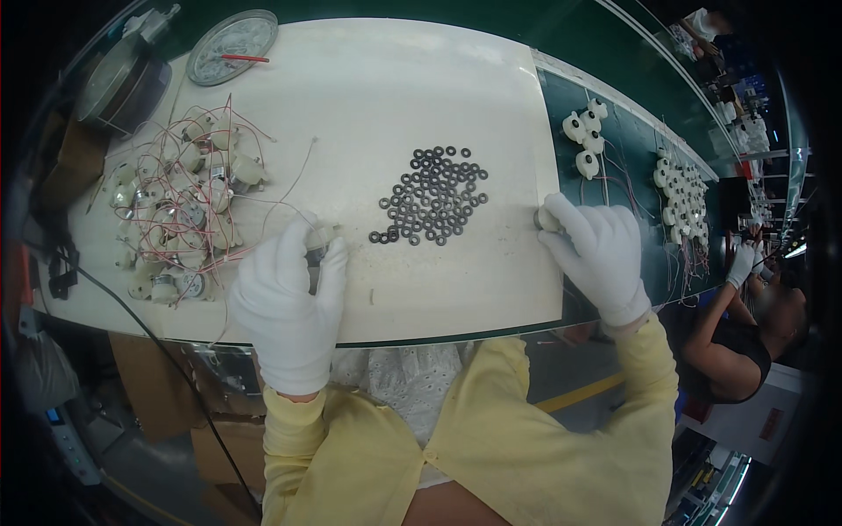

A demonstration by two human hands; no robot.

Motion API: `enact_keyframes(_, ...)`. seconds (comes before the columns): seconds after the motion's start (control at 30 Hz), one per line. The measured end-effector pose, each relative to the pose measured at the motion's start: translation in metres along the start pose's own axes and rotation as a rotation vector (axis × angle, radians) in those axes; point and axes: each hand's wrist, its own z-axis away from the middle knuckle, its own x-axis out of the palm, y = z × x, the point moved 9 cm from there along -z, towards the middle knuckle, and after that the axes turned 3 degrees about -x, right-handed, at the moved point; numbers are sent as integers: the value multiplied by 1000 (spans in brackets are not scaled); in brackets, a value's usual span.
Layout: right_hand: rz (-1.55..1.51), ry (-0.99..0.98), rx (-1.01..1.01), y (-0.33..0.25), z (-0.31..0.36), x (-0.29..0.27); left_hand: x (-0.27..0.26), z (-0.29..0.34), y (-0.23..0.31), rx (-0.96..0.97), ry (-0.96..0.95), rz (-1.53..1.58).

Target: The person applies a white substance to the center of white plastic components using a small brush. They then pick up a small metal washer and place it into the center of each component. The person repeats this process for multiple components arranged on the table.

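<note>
My left hand (289, 302), in a white glove, is closed round a small motor (321, 237) with a cream-coloured end. Thin wires run up and left from beside it. The fingers hide most of its body. Near the right edge of the white board (474, 289), my gloved right hand (601, 254) pinches a small round pale part (547, 219) between thumb and fingers; its exact kind is hard to make out. Between the hands, and a little farther off, lies a loose patch of black rubber-like rings (434, 197), mostly flat.
Left of my left hand sits a tangled heap of small motors (189, 215) with red and white wires. A round tray (232, 48) with a red stick stands far left. Several cream parts (588, 140) and a larger group (682, 197) occupy the green surface at right. A co-worker (741, 342) is beyond.
</note>
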Motion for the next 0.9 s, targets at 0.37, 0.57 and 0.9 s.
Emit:
enact_keyframes(0.37,256,146,176,52,-15,-11,0,12,-10,-82,-24,75)
enact_keyframes(0.57,131,307,199,23,-4,-55,-3,23,-29,-290,-33,464)
enact_keyframes(0.9,-668,455,-21,-145,-55,-32,-33,28,26,-94,-124,775)
